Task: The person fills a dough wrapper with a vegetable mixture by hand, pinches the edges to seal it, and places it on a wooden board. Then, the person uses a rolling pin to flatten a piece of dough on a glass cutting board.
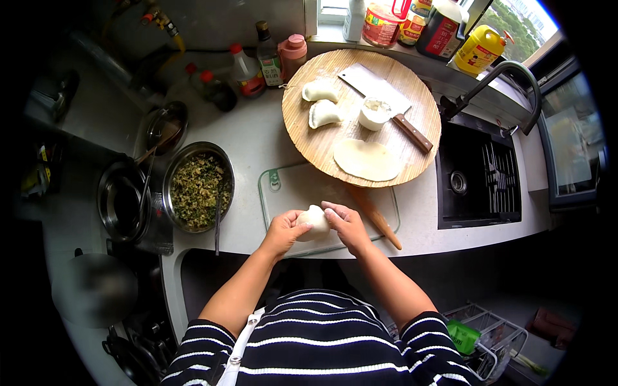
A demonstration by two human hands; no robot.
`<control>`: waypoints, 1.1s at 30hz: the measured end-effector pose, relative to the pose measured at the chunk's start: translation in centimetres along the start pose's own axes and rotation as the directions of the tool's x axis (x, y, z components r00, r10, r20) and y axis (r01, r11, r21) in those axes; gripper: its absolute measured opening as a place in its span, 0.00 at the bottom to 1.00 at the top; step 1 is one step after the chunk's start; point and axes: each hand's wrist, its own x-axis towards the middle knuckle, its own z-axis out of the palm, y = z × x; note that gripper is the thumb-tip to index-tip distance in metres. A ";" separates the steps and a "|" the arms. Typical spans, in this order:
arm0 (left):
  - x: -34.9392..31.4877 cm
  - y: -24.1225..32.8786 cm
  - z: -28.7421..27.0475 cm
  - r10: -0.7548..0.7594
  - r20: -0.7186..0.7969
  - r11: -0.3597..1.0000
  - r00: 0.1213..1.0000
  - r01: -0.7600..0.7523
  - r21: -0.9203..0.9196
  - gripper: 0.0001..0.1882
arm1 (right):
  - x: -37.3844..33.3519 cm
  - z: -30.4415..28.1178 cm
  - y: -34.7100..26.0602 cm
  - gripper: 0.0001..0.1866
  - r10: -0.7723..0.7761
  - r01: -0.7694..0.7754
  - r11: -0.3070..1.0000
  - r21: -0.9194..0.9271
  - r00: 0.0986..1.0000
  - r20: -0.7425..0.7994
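Between both hands, above the near counter edge, is a white dough dumpling [313, 222]. My left hand [282, 233] grips its left side, thumb on the dough. My right hand [348, 228] closes on its right edge with the fingertips. Beneath them lies a pale cutting board [278, 204] with a green rim. A wooden rolling pin [376, 220] rests slantwise on it, its far end hidden under a round wooden board [297, 143]. That board carries two folded dumplings [325, 114], a flat oval dough wrapper [366, 160], a small white cup of flour [373, 118] and a cleaver [380, 87].
To the left stands a steel bowl of chopped green filling [198, 186], a utensil handle over its rim. Dark metal bowls [121, 201] sit beyond it. Bottles [267, 55] line the back. At right are a black sink [458, 182] and a curved faucet [532, 83].
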 end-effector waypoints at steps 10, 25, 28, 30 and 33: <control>-1.3 0.6 -1.1 -0.021 0.047 0.989 0.999 0.014 0.150 0.12 | -0.5 1.4 -4.3 0.13 0.165 -0.161 0.986 -0.037 0.972 0.166; -1.0 1.5 -0.7 0.058 0.084 0.925 0.995 -0.085 0.371 0.10 | -1.1 1.0 -4.2 0.08 -0.407 0.454 0.700 -0.551 0.888 0.215; -0.8 1.4 -0.7 0.075 0.070 0.900 0.995 -0.097 0.425 0.12 | -1.8 1.1 -4.7 0.09 -0.409 0.408 0.749 -0.522 0.905 0.120; -0.8 1.7 -0.5 0.070 0.059 0.901 0.996 -0.089 0.424 0.11 | -2.0 0.9 -4.8 0.09 -0.402 0.390 0.811 -0.437 0.913 0.069; -0.8 2.2 -0.2 0.079 0.069 0.898 0.994 -0.101 0.429 0.11 | -1.8 0.4 -4.2 0.10 -0.484 0.485 0.722 -0.494 0.864 0.141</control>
